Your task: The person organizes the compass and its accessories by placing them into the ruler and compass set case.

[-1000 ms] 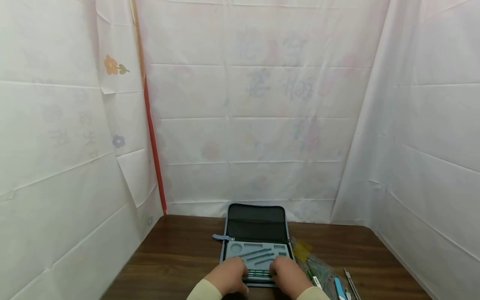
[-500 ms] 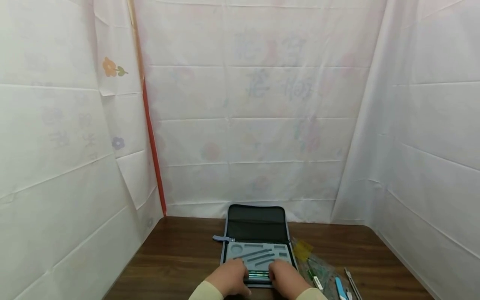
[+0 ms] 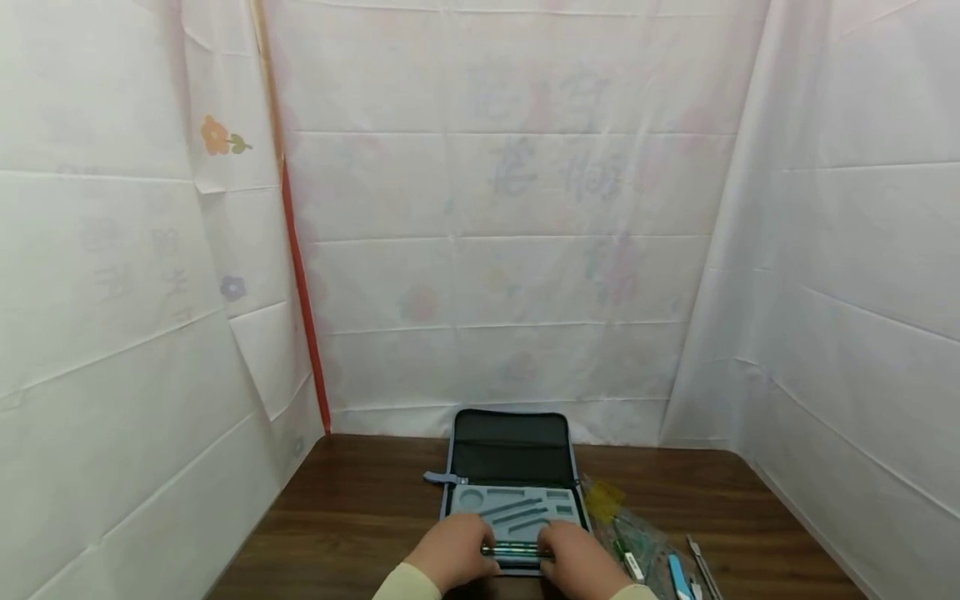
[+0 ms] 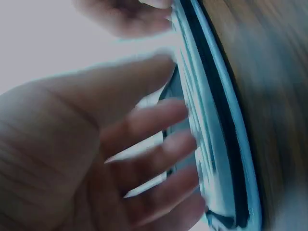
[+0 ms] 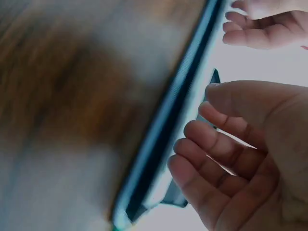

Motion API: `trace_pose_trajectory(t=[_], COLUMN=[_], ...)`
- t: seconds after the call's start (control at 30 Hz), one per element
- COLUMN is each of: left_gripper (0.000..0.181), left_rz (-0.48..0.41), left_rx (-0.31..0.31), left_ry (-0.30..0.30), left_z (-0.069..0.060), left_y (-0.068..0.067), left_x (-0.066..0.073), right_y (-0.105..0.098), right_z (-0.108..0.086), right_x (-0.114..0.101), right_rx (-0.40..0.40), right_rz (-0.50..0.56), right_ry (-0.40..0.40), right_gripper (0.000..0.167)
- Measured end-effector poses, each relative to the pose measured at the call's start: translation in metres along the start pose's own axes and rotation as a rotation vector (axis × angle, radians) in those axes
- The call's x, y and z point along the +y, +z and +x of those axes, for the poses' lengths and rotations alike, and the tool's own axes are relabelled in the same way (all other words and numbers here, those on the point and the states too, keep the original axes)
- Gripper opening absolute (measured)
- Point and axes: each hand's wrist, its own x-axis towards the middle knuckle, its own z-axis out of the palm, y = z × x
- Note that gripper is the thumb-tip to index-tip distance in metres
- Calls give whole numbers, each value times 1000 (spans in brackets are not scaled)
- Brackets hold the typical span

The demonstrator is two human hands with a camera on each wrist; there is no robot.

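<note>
An unzipped drawing-set case [image 3: 512, 450] lies on the table, its black lid back and a grey moulded tray [image 3: 491, 493] in its base. Along the tray's front edge runs a row of slim, shiny green pencils [image 3: 516, 550]. My left hand [image 3: 453, 546] holds their left ends between thumb and fingers, and my right hand [image 3: 577, 554] holds the right ends. In the left wrist view, that hand's fingertips [image 4: 180, 139] meet the tray's edge. In the right wrist view, bent fingers [image 5: 202, 139] sit beside the case; glare hides what they touch.
Right of the case lie a clear plastic bag [image 3: 637, 533] with a yellow patch, a green-and-white pen-like item [image 3: 628, 560], a blue-handled tool [image 3: 679, 577] and a slim silver tool [image 3: 703, 567]. A zip pull [image 3: 444, 477] sticks out on the case's left. White sheets [image 3: 510, 333] enclose the table.
Both hands stay at the front of the case. The green pencils now show slightly higher against the fingertips, reaching over them at both ends. The case and loose tools keep their places.
</note>
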Motion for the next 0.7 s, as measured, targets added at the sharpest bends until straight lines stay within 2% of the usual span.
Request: trace_pose_trajectory(t=[0.07,0.13,0.2,0.3,0.37,0.47,0.7], left_gripper=[20,30,38,41,39,38,41], left_rz=[2,-19,-74,-139,-159,-187,-192], left_rx=[95,139,135,68,46,30,32], left_ry=[-59,-154,-248,-346,-370,-383,-372], left_z=[-2,-3,-2,0,1,1,3], left_y=[-1,-3,-4,-3,0,4,10], left_x=[-6,-10,-14,-18,-21,-25,-31], right_y=[-11,-25,-38,-53,-61,-70,-87], right_z=[-7,-16,-29,-48,-61,-76,-101], right_x=[0,4,9,24,38,63,121], right_rx=[29,71,130,203,230,230,135], right_rz=[40,61,49,14,-13,-17,8], right_ry=[10,34,82,197,271,349,465], right_gripper=[1,4,4,3,4,10,22])
